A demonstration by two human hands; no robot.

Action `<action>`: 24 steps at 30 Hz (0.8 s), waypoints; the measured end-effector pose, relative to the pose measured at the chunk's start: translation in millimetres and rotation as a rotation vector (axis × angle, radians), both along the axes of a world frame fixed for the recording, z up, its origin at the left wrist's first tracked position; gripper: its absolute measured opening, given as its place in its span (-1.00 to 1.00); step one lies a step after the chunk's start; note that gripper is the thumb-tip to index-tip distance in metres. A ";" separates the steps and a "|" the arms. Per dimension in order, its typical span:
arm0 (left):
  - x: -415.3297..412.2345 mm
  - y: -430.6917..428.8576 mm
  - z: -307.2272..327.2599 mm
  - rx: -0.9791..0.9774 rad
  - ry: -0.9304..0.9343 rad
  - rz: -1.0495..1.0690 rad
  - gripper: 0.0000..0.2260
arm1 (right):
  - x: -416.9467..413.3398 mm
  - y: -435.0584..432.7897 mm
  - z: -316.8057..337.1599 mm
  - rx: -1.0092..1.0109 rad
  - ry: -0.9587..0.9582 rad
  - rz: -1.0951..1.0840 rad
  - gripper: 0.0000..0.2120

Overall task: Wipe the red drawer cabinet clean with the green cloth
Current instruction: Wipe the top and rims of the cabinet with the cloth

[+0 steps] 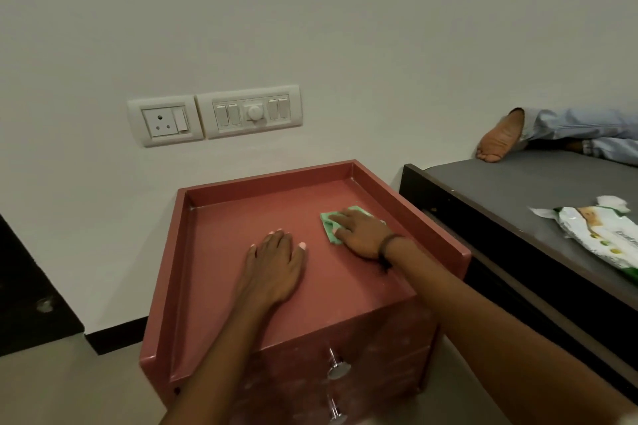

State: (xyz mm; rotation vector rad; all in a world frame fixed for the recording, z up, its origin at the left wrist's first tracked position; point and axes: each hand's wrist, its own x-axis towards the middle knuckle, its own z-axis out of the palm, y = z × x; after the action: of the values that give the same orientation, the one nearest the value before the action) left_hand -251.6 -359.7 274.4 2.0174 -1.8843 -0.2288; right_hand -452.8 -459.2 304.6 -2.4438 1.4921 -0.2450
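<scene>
The red drawer cabinet (221,217) stands against the white wall, with a raised rim on three sides of its top and metal knobs (338,371) on the drawer fronts below. My left hand (274,267) lies flat on the middle of the top, fingers apart, holding nothing. My right hand (360,231) presses the folded green cloth (329,221) onto the top near the right rim, towards the back. Most of the cloth is hidden under my fingers.
A switch and socket panel (214,114) is on the wall above the cabinet. A dark bed (518,190) stands close on the right, with a white wipes packet (597,235) on it and another person's foot (497,138) at its far end.
</scene>
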 end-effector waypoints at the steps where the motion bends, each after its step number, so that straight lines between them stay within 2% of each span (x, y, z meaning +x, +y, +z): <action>1: -0.2 0.7 1.5 0.004 0.003 0.004 -0.41 | -9.9 23.4 -3.0 -0.012 -0.011 0.001 -0.54; 6: -2.7 7.6 5.3 0.022 0.020 0.006 -0.35 | -47.6 119.2 -16.2 -0.095 -0.062 0.005 -0.56; 11: -2.5 6.2 4.5 0.021 0.016 0.014 -0.33 | -60.4 138.0 -28.2 -0.109 -0.068 -0.016 -0.55; 24: 0.8 -2.3 -3.6 -0.006 0.025 0.015 -0.37 | 26.4 -112.2 0.9 -0.006 0.034 -0.118 -0.49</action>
State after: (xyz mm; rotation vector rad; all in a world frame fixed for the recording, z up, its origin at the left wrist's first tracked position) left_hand -250.8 -362.0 270.9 2.0142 -1.8520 -0.2429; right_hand -426.4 -571.4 305.5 -2.3782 1.6549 -0.2328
